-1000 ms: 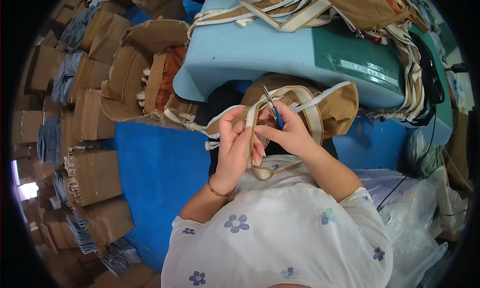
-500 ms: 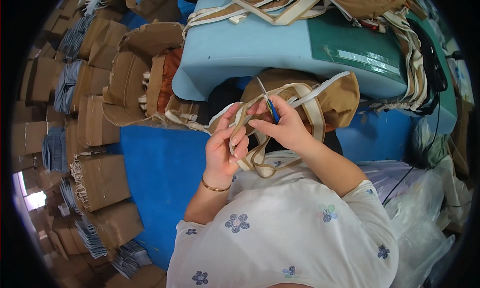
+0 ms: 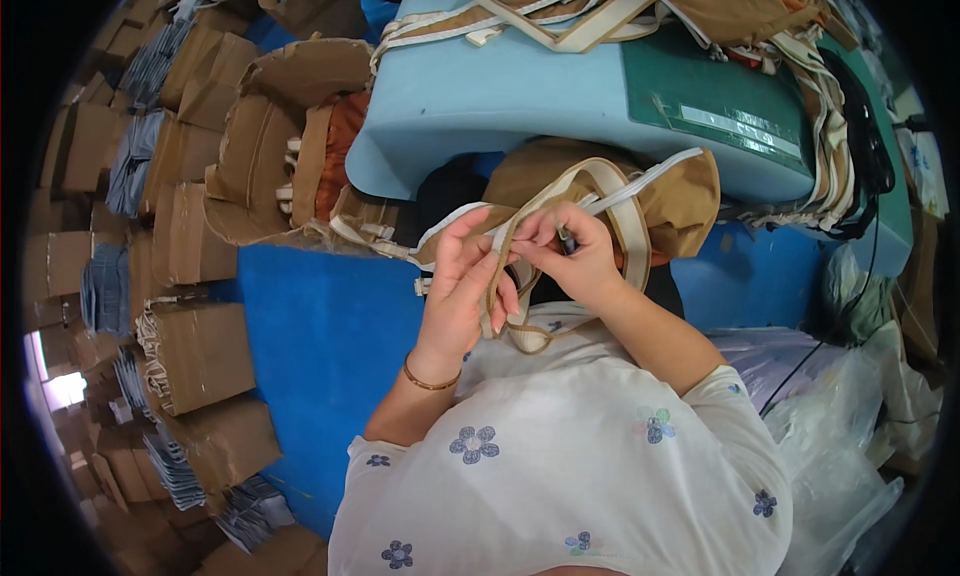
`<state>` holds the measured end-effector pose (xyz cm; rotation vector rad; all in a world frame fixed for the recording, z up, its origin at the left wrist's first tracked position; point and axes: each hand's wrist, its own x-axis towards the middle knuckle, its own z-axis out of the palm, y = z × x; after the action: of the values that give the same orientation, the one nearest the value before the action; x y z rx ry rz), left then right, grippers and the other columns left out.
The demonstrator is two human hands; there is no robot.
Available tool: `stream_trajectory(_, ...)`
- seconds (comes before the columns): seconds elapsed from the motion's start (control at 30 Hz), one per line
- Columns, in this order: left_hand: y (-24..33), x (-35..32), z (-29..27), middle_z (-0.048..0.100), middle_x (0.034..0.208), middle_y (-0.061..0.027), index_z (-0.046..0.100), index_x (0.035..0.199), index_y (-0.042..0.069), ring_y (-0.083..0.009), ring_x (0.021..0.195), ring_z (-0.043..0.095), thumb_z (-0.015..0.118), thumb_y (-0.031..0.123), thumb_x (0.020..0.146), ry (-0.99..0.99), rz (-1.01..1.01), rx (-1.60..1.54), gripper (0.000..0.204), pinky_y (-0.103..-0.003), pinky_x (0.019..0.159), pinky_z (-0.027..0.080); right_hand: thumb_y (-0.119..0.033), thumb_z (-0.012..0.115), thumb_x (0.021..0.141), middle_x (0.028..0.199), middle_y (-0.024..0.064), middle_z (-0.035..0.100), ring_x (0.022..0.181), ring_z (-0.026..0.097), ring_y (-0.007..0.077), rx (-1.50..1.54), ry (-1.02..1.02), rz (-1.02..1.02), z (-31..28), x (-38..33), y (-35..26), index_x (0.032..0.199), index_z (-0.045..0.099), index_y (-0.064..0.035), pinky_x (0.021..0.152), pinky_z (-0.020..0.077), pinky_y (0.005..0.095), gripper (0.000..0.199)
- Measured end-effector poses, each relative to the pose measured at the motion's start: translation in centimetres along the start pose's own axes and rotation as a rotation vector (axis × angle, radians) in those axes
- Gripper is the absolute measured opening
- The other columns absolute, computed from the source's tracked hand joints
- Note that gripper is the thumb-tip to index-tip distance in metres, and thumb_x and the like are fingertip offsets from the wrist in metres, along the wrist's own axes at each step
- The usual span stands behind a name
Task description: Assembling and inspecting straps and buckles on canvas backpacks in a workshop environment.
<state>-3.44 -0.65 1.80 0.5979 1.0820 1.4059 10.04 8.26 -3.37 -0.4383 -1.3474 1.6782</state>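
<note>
In front of my chest, my left hand (image 3: 462, 281) grips a tan-and-white webbing strap (image 3: 503, 251), its fingers partly spread along the edge. My right hand (image 3: 574, 254) meets it from the other side, thumb and forefinger pinched at the strap's edge. Tucked in the right palm, the thread snips (image 3: 567, 242) show only as a small dark end; the blue handle and blade are hidden. The strap loops down towards my lap and joins a brown fabric bag (image 3: 680, 211) with white edging, lying just beyond my hands.
Past the bag stands a light blue table (image 3: 490, 86) with a green mat (image 3: 715, 96) and a heap of strapped brown bags (image 3: 730, 6). An open carton (image 3: 240, 176) is at the left, near stacked cardboard boxes (image 3: 205, 356). Clear plastic bags (image 3: 830, 456) lie at the right.
The snips have turned back into my right palm, so the raised blade no longer shows. My right fingers have closed in on the strap, and my left fingers have straightened and shifted along it.
</note>
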Motion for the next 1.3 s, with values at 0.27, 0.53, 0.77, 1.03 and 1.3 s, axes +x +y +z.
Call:
stream_trajectory(0.27,-0.3,-0.1,-0.2,0.055,0.111,-0.0113,0.038,0.132,0.006,-0.0109,0.061,0.056,0.045,0.007,0.097,-0.074,0.038,0.052,0.035,-0.019,0.046,0.044,0.001,0.068,0.082,0.085,0.0032,0.058,0.074,0.057,0.0112,0.368,0.002,0.271,-0.7,0.2,0.2,0.082,0.045,-0.0093,0.067,0.0471,0.0247,0.025)
stream_trajectory(0.53,-1.2,-0.1,-0.4,0.058,0.104,-0.0089,0.055,0.117,0.005,-0.0146,0.072,0.06,0.051,-0.001,0.091,0.007,0.38,0.677,0.027,-0.024,0.061,0.049,-0.002,0.071,0.081,0.083,0.0009,0.059,0.065,0.05,0.0039,0.478,0.004,0.513,-1.1,-1.1,-0.5,0.088,0.046,-0.0123,0.05,0.0334,0.0172,0.028)
stream_trajectory(0.77,-1.0,0.0,0.0,0.057,0.099,-0.0109,0.065,0.106,0.006,-0.0231,0.077,0.06,0.06,-0.009,0.076,0.035,0.684,1.108,0.034,-0.031,0.068,0.05,-0.002,0.074,0.079,0.088,0.0044,0.062,0.084,0.061,0.0106,0.304,0.091,0.549,-0.7,-1.8,-1.7,0.092,0.046,-0.0098,0.071,0.0486,0.0237,0.032)
stream_trajectory(1.03,-1.5,-0.1,-0.8,0.058,0.1,-0.0096,0.067,0.101,0.005,-0.02,0.078,0.061,0.068,-0.006,0.073,0.012,0.769,1.106,0.03,-0.028,0.067,0.05,-0.006,0.076,0.078,0.087,0.0027,0.063,0.079,0.059,0.0093,0.191,-0.012,0.478,0.1,-2.5,-3.7,0.094,0.046,-0.0091,0.067,0.0474,0.0239,0.034)
stream_trajectory(1.3,-1.6,-0.1,-1.7,0.045,0.119,-0.0124,0.064,0.091,0.006,-0.0127,0.079,0.053,0.07,-0.006,0.078,0.096,0.886,0.786,0.018,-0.024,0.068,0.048,-0.022,0.076,0.077,0.079,0.0089,0.064,0.065,0.061,0.0188,-0.77,-0.034,-0.076,-2.6,-1.5,-4.8,0.107,0.06,-0.0021,0.056,0.0477,0.0284,0.039)
